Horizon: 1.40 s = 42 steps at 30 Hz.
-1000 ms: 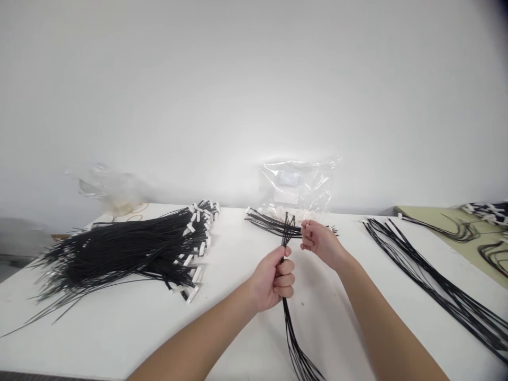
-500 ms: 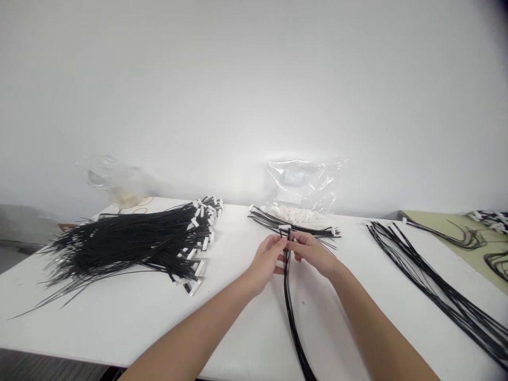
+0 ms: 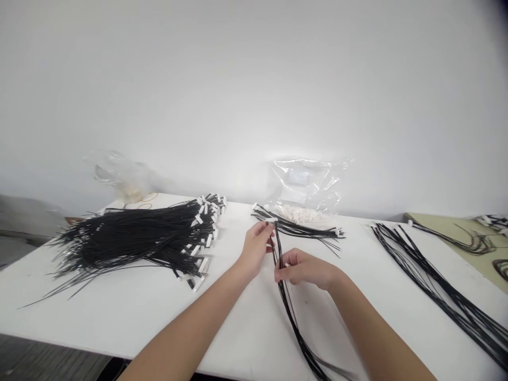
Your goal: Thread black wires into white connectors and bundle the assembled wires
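Note:
My left hand (image 3: 256,247) pinches the top end of a thin bundle of black wires (image 3: 288,301), right at its small white connector (image 3: 271,220). My right hand (image 3: 305,269) is closed round the same bundle a little lower down. The bundle trails toward me and off the near edge of the white table (image 3: 130,323). Just behind my hands a short row of finished black wires (image 3: 305,230) lies crosswise.
A big heap of black wires with white connectors (image 3: 138,241) fills the table's left. A clear bag of white connectors (image 3: 307,193) leans at the back, another bag (image 3: 123,177) at back left. Long black wires (image 3: 432,280) lie at the right, beside a green mat (image 3: 456,233).
My left hand slid from a fist on the bundle's middle up to its connector end. My right hand came down from the tip and closed lower on the wires.

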Available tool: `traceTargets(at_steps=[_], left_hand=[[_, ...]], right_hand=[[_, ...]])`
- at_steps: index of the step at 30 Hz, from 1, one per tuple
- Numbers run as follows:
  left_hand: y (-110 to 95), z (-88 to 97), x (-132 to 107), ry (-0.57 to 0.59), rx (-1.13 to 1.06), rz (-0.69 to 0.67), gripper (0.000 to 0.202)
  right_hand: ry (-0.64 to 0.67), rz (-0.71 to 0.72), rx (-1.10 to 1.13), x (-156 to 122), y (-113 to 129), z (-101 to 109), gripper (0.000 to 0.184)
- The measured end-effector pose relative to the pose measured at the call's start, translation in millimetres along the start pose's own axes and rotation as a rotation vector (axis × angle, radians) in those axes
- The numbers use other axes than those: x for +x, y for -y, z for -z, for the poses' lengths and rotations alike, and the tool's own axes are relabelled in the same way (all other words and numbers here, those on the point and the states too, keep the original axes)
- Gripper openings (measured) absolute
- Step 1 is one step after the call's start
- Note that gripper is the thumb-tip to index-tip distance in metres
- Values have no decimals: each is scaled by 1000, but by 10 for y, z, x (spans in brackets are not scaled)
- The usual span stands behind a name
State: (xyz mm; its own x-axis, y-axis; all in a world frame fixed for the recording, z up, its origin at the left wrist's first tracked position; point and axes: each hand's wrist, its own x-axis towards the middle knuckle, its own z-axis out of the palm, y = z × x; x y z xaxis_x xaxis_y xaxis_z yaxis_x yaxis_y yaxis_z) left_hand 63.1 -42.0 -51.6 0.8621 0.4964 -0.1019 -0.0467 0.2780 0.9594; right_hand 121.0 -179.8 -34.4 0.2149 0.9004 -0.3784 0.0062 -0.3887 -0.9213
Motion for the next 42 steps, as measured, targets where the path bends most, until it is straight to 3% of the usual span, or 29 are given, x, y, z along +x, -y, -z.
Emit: traceTargets(at_steps=[3, 7, 16, 20, 23, 27, 30, 33, 36, 39, 42], left_hand=[[-31, 70, 65, -55, 3, -51, 34], [-75, 158, 150, -99, -34, -15, 36], [-169, 328, 276, -189, -140, -103, 35], [-248, 439, 332, -219, -281, -42, 29], [-289, 493, 358, -159, -366, 102, 26], [-297, 515, 348, 29, -485, 248, 20], [-296, 493, 298, 152, -518, 278, 31], [-298, 431, 230, 251, -465, 301, 55], [-268, 340, 172, 341, -358, 368, 52], [-189, 248, 129, 450, -291, 419, 46], [-101, 172, 95, 509, -240, 468, 41]], right_hand=[[190, -19, -121, -49, 43, -37, 23], [360, 43, -164, -106, 97, -73, 25], [553, 75, -103, -201, 152, -128, 24], [592, 48, -153, -215, 169, -147, 34], [597, 24, -247, -219, 174, -107, 45], [594, 90, -214, -240, 152, 7, 46], [508, 172, -164, -248, 127, 75, 45], [219, 217, -17, -225, 105, 97, 41], [-57, 209, 244, -176, 78, 108, 32], [-160, 215, 396, -130, 43, 145, 27], [-261, 218, 377, -110, 13, 187, 21]])
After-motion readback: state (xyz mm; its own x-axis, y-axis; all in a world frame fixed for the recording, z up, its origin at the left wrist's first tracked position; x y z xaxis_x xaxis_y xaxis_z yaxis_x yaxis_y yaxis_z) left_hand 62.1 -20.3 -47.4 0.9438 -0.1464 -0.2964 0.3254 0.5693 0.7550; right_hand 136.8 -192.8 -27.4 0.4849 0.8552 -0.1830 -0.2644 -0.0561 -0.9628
